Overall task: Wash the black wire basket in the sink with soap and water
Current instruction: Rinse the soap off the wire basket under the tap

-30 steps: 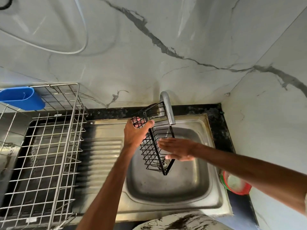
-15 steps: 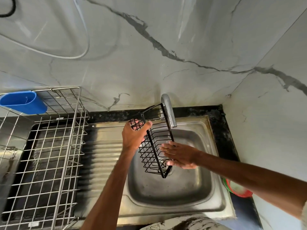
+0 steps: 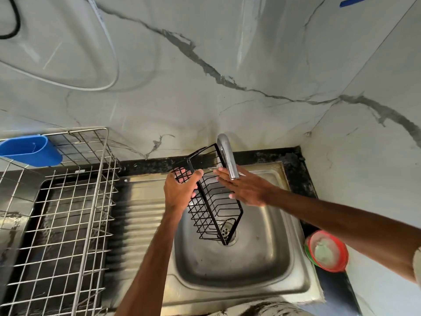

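Here, the left hand grips the upper left end of the black wire basket, thumb hooked over the rim and fingers behind the mesh, while the right hand lies flat with straight fingers against the basket's inner wires. The basket hangs tilted above the stainless steel sink, its low end over the round drain; the curved chrome tap crosses in front of the right fingers. At left stands a steel wire dish rack carrying a blue plastic cup; a red-rimmed bowl of pale paste sits at near right.
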Demonstrator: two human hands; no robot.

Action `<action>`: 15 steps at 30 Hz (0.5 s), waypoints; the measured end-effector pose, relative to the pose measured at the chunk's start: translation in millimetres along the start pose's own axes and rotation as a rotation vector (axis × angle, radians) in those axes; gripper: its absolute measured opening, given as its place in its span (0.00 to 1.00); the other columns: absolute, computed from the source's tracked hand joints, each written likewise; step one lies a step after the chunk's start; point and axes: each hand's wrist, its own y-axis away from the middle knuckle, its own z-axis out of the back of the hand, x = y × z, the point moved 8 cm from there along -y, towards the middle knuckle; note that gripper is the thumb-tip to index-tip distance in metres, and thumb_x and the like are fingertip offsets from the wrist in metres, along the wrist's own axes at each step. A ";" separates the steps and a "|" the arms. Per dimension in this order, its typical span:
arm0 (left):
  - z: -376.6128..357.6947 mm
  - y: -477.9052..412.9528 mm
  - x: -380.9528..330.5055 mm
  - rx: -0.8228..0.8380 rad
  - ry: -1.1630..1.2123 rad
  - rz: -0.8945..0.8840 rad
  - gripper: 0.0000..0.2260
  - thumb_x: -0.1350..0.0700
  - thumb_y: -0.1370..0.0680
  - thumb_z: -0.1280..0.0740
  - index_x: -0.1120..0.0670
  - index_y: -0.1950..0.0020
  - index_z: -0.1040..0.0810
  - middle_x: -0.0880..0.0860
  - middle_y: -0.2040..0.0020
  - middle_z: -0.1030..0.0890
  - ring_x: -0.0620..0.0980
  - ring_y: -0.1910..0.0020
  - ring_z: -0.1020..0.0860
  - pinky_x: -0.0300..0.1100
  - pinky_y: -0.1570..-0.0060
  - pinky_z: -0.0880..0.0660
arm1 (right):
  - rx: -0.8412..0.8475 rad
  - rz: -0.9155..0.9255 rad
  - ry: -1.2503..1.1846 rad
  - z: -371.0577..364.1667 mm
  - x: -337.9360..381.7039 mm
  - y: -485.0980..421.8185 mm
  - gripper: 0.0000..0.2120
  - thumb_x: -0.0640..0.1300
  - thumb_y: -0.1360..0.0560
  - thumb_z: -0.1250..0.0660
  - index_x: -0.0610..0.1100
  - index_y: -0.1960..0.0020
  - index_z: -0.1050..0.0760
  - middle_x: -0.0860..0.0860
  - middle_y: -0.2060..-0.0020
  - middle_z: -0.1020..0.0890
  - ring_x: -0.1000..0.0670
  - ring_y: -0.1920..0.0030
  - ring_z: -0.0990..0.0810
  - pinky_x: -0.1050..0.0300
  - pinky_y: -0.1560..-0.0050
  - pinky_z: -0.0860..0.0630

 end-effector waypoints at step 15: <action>10.5 -2.1 13.1 -0.039 -0.013 -0.057 0.30 0.36 0.33 0.22 0.52 0.38 0.21 0.49 0.42 0.18 0.50 0.41 0.20 0.33 0.52 0.21 | 0.226 0.014 -0.426 -26.6 37.1 30.6 0.34 0.65 0.18 0.65 0.50 0.19 0.45 0.51 0.19 0.46 0.53 0.19 0.52 0.44 0.22 0.40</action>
